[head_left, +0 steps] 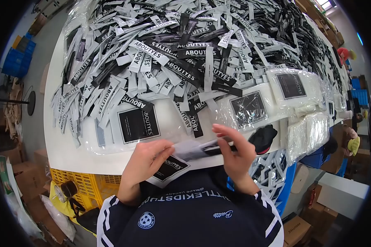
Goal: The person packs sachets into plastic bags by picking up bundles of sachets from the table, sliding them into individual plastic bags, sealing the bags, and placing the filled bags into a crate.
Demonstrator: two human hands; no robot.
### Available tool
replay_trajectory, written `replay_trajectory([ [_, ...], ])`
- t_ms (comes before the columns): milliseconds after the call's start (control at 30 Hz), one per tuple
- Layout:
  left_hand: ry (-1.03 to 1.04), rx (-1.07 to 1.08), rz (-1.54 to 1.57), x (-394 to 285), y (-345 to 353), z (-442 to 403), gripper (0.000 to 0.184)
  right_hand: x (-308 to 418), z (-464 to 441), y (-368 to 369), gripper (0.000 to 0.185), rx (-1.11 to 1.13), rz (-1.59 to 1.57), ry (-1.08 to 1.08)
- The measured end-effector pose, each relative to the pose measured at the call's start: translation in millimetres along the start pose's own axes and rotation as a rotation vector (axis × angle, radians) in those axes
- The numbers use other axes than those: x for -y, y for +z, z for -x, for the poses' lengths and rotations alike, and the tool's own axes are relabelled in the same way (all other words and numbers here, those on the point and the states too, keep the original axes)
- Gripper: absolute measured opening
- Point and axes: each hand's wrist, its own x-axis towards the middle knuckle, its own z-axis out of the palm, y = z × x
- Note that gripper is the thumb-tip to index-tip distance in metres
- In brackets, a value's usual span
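Observation:
My left hand (pixel 146 162) pinches the edge of a clear-and-white plastic bag (pixel 185 162) with a black ABOUTYES panel, held over the table's near edge. At the bag's mouth is a narrow black-and-white strip packet (pixel 210 149), smeared by motion. My right hand (pixel 238 155) has this packet's far end between thumb and fingers, its index finger raised. How far the packet reaches into the bag is unclear. Just beyond my hands lie a flat bag with a black printed panel (pixel 138 124) and another similar bag (pixel 249 109).
A large heap of black and white ABOUTYES strip packets (pixel 185 53) covers the white table (pixel 99 160). Stacked clear bags (pixel 303 133) and a black cap-like item (pixel 263 138) are at right. Below stand a yellow crate (pixel 80 185) and a blue bin (pixel 290 181) of filled bags.

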Motion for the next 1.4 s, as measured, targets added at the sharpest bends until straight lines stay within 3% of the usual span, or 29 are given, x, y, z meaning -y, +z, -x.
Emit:
replay_trajectory([
  [100,0.010,-0.034,-0.014,2.9,1.9,1.3,0.008,3.5,6.0,10.0,0.041,0.226,0.138,-0.002],
  [133,0.009,0.011,-0.013,3.0,-0.4,1.7,0.008,3.9,8.5,11.2,0.038,0.310,0.025,0.047],
  [233,0.028,0.122,-0.013,0.1,-5.6,7.3,0.007,6.4,-0.9,-11.0,0.036,0.859,-0.100,0.442],
  [267,0.057,0.142,-0.017,-1.8,-4.5,7.3,0.008,-11.5,7.7,-8.0,0.030,0.878,-0.270,0.334],
  [367,0.077,0.143,-0.040,-7.0,9.3,8.9,0.009,-37.5,17.1,5.6,0.021,0.961,-0.253,0.101],
  [467,0.006,0.270,-0.011,-13.7,9.0,6.4,0.011,-31.3,14.8,9.6,0.018,0.792,-0.043,0.126],
  [567,-0.137,0.322,0.076,-11.7,5.0,4.6,0.013,-22.1,3.1,6.7,0.019,0.929,-0.019,0.388],
  [600,-0.191,0.315,0.108,-9.6,4.6,4.1,0.014,-20.7,3.8,7.5,0.016,0.714,-0.270,0.452],
  [667,-0.225,0.098,0.306,-1.8,10.0,1.1,0.014,-18.8,3.5,8.7,0.013,0.253,-0.746,0.546],
  [733,-0.202,-0.037,0.467,-11.6,16.3,-8.0,0.013,-4.1,-1.7,6.0,0.013,0.333,-0.407,0.315],
  [767,-0.133,-0.028,0.373,-13.2,19.9,-9.4,0.012,1.4,-2.1,5.3,0.016,0.365,-0.235,0.203],
  [800,-0.061,-0.018,0.279,-13.6,22.7,-10.2,0.012,-4.3,3.4,9.1,0.018,0.261,-0.235,0.129],
  [867,0.096,-0.063,0.157,-17.5,37.0,-14.5,0.013,-3.4,4.7,-4.0,0.019,0.231,-0.167,0.073],
  [967,0.096,0.163,0.236,-16.3,47.7,-29.0,0.016,4.9,15.1,-53.1,0.019,0.310,0.035,0.152],
  [1000,-0.257,0.210,0.503,-11.8,45.9,-35.1,0.025,8.3,21.9,-79.0,0.019,0.356,0.164,0.187],
  [1033,-0.340,0.158,0.508,-2.2,38.7,-49.6,0.036,19.5,32.1,-107.4,0.018,0.466,0.401,0.361],
  [1067,-0.382,0.034,0.270,-6.8,34.3,-67.9,0.045,28.5,43.1,-123.1,0.018,0.442,0.563,0.391],
  [1100,-0.321,-0.033,-0.026,1.5,38.0,-83.7,0.048,38.7,46.7,-135.8,0.030,0.540,0.778,0.447],
  [1133,-0.257,-0.102,-0.318,10.0,44.2,-96.6,0.051,40.4,50.2,-137.2,0.038,0.511,0.807,0.491],
  [1233,-0.283,-0.095,-0.703,8.2,62.4,-125.9,0.056,32.9,55.8,-130.7,0.055,0.465,0.807,0.460],
  [1400,-0.156,-0.161,-0.536,29.2,75.6,-141.2,0.047,5.1,44.9,-96.5,0.045,0.403,0.473,0.398],
])
